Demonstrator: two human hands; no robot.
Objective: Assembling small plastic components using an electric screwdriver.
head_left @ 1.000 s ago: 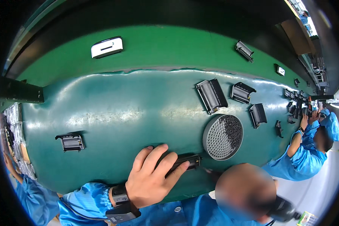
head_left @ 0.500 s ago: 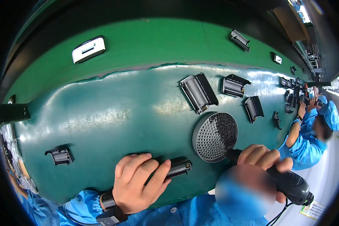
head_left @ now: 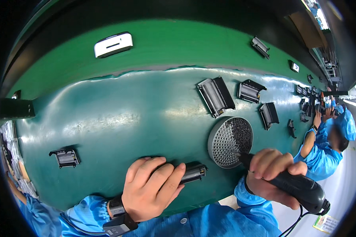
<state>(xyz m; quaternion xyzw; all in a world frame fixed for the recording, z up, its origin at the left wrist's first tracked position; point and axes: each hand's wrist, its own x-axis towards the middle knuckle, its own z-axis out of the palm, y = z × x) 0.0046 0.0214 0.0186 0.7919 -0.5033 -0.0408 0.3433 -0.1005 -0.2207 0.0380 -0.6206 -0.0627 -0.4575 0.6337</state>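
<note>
My left hand (head_left: 152,189) is closed over a black plastic housing (head_left: 194,173) near the front edge of the bench, pressing it to the surface; the housing's left part is hidden under my fingers. In my right hand (head_left: 271,170) is a black corded electric screwdriver (head_left: 300,191), held at a slant. Its tip reaches over the lower right part of a round grey dish (head_left: 213,146). Rows of holes cover the dish floor, and small dark screws (head_left: 241,134) are heaped on its right side. Whether the tip touches a screw is too small to tell.
More black housings lie beyond the dish (head_left: 216,96), (head_left: 251,91), (head_left: 269,115), and one at the left (head_left: 65,158). A green strip (head_left: 178,43) behind carries a white-fronted unit (head_left: 114,44) and a black housing (head_left: 260,46). A co-worker in blue (head_left: 324,158) sits at the right.
The white-fronted unit on the green strip has moved right. The view has shifted slightly. My right hand keeps the screwdriver tip over the dish, and my left hand stays on the housing.
</note>
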